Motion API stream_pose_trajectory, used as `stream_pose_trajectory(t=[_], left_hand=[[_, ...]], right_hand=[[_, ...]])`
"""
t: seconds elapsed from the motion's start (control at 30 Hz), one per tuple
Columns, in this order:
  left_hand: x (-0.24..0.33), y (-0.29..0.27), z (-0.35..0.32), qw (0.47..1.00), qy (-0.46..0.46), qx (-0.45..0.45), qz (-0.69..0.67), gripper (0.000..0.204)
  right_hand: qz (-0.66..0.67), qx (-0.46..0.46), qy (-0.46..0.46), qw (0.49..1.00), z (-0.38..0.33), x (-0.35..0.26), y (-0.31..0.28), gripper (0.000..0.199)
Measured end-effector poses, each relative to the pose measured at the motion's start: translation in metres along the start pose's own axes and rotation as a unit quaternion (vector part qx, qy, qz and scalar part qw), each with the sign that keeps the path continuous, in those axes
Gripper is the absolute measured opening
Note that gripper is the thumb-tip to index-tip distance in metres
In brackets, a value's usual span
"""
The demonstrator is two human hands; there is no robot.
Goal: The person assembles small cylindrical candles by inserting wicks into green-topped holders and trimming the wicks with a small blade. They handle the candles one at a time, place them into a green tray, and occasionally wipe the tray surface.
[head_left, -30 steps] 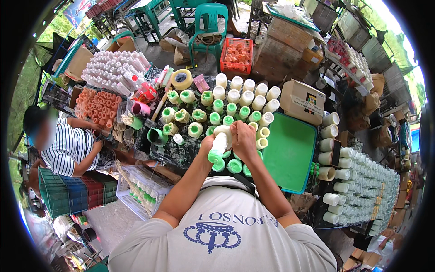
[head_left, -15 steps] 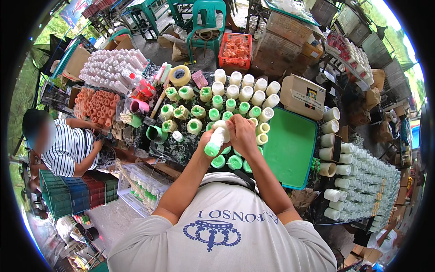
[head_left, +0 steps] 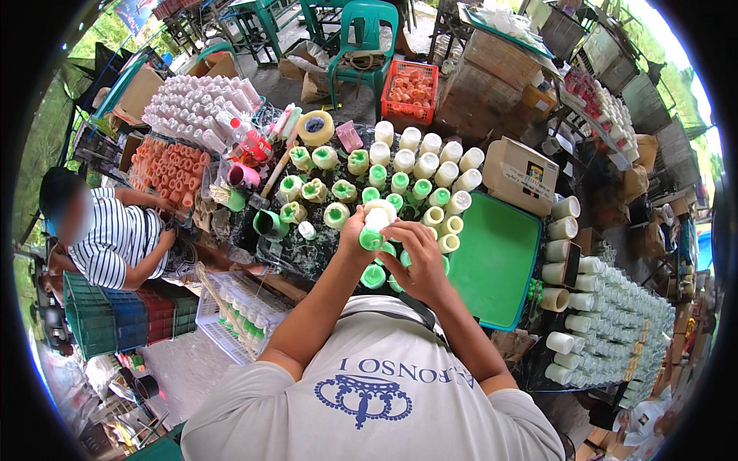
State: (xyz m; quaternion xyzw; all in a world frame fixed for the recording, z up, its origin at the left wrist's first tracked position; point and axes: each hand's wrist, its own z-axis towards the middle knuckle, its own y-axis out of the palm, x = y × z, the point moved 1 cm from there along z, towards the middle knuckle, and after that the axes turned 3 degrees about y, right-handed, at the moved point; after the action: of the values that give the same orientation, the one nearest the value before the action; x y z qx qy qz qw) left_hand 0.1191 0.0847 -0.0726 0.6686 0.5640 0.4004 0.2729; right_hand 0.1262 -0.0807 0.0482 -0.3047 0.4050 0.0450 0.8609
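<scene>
The bench [head_left: 254, 253] spreads out ahead of the hands, crowded with upright white bottles with green caps, and a green tray [head_left: 492, 261] lies just to the right of the hands, its bed bare. Beyond the hands stand rows of white bottles [head_left: 430, 165]; just below them sit a few green caps [head_left: 374, 275].

Both hands meet over the middle of the bench, close together. The left hand [head_left: 355, 234] wraps the body of a white bottle with a green end [head_left: 374, 227], and the right hand [head_left: 415, 257] closes in from the right and below, fingers touching near the green end. The bottle's long axis runs roughly away from the person, tilted, with its green end nearer the person. Both hands are equally near; the left carries the bottle.
</scene>
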Motion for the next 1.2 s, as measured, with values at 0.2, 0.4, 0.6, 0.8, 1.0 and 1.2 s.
stream_pose_trajectory(t=[0.2, 0.4, 0.6, 0.8, 1.0, 1.2], left_hand=[[-0.002, 0.01, -0.01, 0.998, 0.053, 0.024, 0.02, 0.051], [-0.005, -0.009, 0.003, 0.995, 0.096, -0.012, 0.04, 0.056], [-0.011, 0.009, -0.01, 0.993, 0.105, 0.029, 0.055, 0.036], [-0.02, 0.009, -0.014, 0.992, 0.091, 0.082, 0.032, 0.032], [-0.017, 0.008, -0.024, 0.978, 0.1, 0.138, 0.118, 0.06], [-0.024, 0.027, -0.032, 0.929, 0.191, 0.168, 0.268, 0.088]], right_hand=[[-0.02, 0.063, 0.014, 0.998, -0.008, 0.006, 0.017, 0.02], [-0.021, 0.062, 0.005, 0.998, -0.004, 0.003, 0.016, 0.015], [0.031, 0.066, 0.065, 0.995, -0.01, 0.007, 0.026, 0.013], [0.238, 0.107, 0.244, 0.934, -0.025, 0.034, 0.045, 0.015], [0.416, 0.17, 0.315, 0.836, -0.029, 0.071, 0.041, 0.015], [0.571, 0.197, 0.361, 0.711, -0.028, 0.09, 0.033, 0.023]])
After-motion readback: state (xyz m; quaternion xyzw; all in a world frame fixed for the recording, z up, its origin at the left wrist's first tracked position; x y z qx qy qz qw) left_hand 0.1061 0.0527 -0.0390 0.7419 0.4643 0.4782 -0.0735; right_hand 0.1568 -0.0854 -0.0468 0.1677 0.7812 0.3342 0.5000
